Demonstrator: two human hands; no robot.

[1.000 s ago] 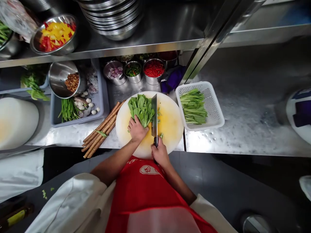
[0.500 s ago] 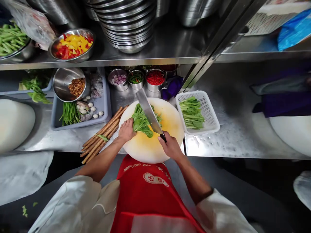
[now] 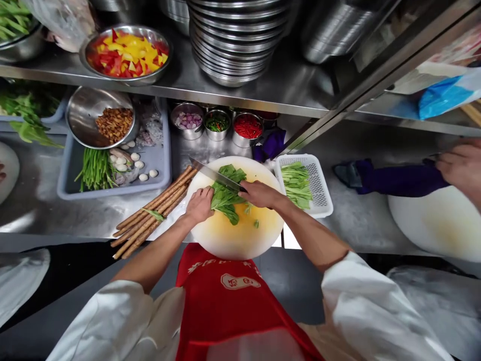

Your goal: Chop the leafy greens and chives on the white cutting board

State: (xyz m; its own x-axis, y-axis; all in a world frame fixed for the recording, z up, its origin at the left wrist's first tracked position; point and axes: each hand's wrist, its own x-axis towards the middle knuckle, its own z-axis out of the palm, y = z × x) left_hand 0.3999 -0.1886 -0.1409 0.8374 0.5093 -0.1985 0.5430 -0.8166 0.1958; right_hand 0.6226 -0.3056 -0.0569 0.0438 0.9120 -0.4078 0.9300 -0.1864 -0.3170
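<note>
My left hand (image 3: 200, 205) grips the near left side of a bunch of leafy greens (image 3: 227, 203), fingers curled against the leaves. The greens lie on a round white cutting board (image 3: 259, 235), yellowed in the middle. My right hand (image 3: 259, 194) is closed round the dark handle of a kitchen knife (image 3: 216, 174). Its broad blade slants up to the left across the greens, tip near the board's far left rim. Whether the edge touches the leaves I cannot tell. Small leaf scraps lie right of the bunch.
A white basket (image 3: 323, 203) of cut green stems stands right of the board. On the left are brown root sticks (image 3: 154, 215) and a grey tray (image 3: 165, 150). Bowls of chillies (image 3: 248, 126) stand behind. A steel shelf (image 3: 240, 100) overhangs. Another person's hand (image 3: 464, 163) is at the right.
My right hand has moved up and left, and the knife blade has swung to a flatter slant over the greens. My left hand stays on the bunch. Another person's hand has appeared at right.
</note>
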